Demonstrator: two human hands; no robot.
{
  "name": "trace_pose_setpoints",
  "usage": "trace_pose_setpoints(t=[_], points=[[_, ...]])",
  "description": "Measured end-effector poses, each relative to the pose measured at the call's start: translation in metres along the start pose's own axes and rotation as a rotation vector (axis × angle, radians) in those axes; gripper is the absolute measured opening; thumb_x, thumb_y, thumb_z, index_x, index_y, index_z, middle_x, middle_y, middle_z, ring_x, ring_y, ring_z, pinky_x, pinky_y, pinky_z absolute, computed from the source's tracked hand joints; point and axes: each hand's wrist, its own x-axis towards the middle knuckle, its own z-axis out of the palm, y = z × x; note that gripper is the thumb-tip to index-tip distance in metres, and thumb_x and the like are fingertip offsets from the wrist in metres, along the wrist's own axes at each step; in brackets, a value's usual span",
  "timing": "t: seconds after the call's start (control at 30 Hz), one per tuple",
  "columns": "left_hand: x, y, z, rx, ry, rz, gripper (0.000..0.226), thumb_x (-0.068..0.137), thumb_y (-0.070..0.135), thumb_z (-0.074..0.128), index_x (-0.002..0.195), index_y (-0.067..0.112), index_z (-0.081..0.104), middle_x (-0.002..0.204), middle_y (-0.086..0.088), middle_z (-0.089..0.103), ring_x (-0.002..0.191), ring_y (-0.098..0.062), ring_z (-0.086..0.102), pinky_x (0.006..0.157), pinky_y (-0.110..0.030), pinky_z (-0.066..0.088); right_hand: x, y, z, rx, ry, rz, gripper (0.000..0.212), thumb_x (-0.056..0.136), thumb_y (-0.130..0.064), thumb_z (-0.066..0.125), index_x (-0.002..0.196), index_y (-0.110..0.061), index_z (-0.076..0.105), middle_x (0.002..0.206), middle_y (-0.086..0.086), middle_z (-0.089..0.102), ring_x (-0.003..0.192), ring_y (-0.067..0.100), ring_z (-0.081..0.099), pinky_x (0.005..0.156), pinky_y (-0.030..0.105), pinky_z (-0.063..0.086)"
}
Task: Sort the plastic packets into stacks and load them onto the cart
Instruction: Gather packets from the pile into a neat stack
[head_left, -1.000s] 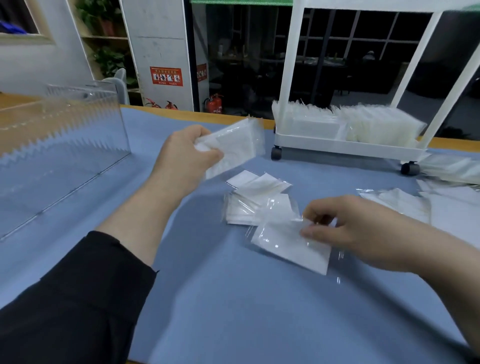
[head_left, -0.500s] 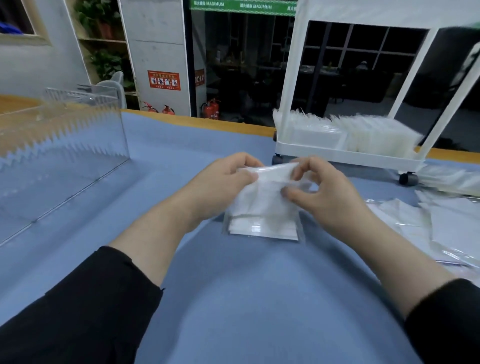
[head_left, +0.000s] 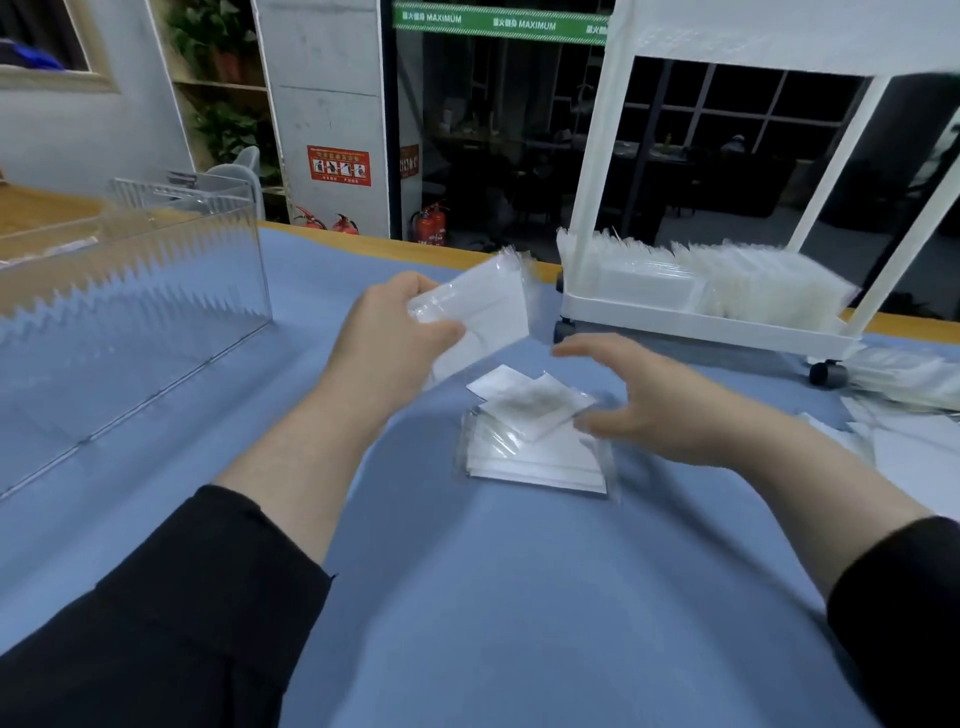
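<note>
Left hand raised above the blue table cover, thumb and fingers pinched on a small bundle of plastic packets, held tilted in the air. Right hand blurred, fingers spread and relaxed, holding nothing, just beside and partly over the loose stack of packets lying on the cover between both hands. White cart behind, lower shelf already filled with upright packets; more packets scattered at far right, clear plastic box at left.
</note>
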Motion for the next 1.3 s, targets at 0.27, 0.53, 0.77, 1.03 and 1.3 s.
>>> trace_pose_setpoints(t=[0.27,0.53,0.77,1.03,1.3], points=[[0.003,-0.002,-0.002,-0.073,0.039,-0.012,0.012,0.087,0.015,0.072,0.095,0.022,0.066,0.088,-0.003,0.073,0.066,-0.018,0.06,0.059,-0.029,0.045,0.023,0.011,0.017,0.051,-0.047,0.024,0.031,0.093,-0.033,0.066,0.119,-0.049,0.062,0.13,-0.022,0.059,0.123,0.005,0.052,0.103,0.025,0.038],[-0.001,-0.003,0.0,-0.059,-0.082,-0.026,0.016,0.089,0.015,0.073,0.099,0.025,0.065,0.09,0.003,0.07,0.069,-0.01,0.061,0.057,-0.022,0.047,0.014,0.004,0.002,-0.01,0.426,-0.203,0.014,0.1,-0.02,0.06,0.106,-0.026,0.071,0.098,-0.019,0.065,0.091,0.002,0.056,0.077,0.004,0.037],[-0.009,0.0,0.012,0.061,-0.354,0.004,0.015,0.091,0.044,0.071,0.1,0.032,0.068,0.097,0.004,0.072,0.083,-0.014,0.065,0.072,-0.03,0.049,0.017,-0.002,0.021,0.096,0.5,-0.165,0.006,0.09,-0.03,0.074,0.089,-0.028,0.068,0.072,-0.02,0.058,0.076,-0.005,0.053,0.066,0.01,0.037],[0.005,-0.01,0.007,0.052,-0.066,-0.002,0.013,0.086,0.019,0.076,0.095,0.023,0.068,0.091,-0.008,0.071,0.076,-0.027,0.063,0.068,-0.033,0.047,0.005,-0.008,0.005,0.094,0.477,-0.076,0.05,0.077,-0.057,0.075,0.116,-0.036,0.05,0.112,-0.019,0.051,0.099,-0.001,0.048,0.081,0.014,0.037],[0.007,-0.009,0.0,-0.085,0.064,-0.003,0.016,0.085,0.015,0.075,0.099,0.02,0.068,0.094,-0.009,0.073,0.079,-0.03,0.065,0.067,-0.033,0.047,-0.006,-0.01,0.017,-0.159,-0.291,-0.127,0.093,0.072,-0.077,0.065,0.147,-0.061,0.013,0.147,-0.046,0.008,0.145,-0.006,0.015,0.121,0.036,0.023]])
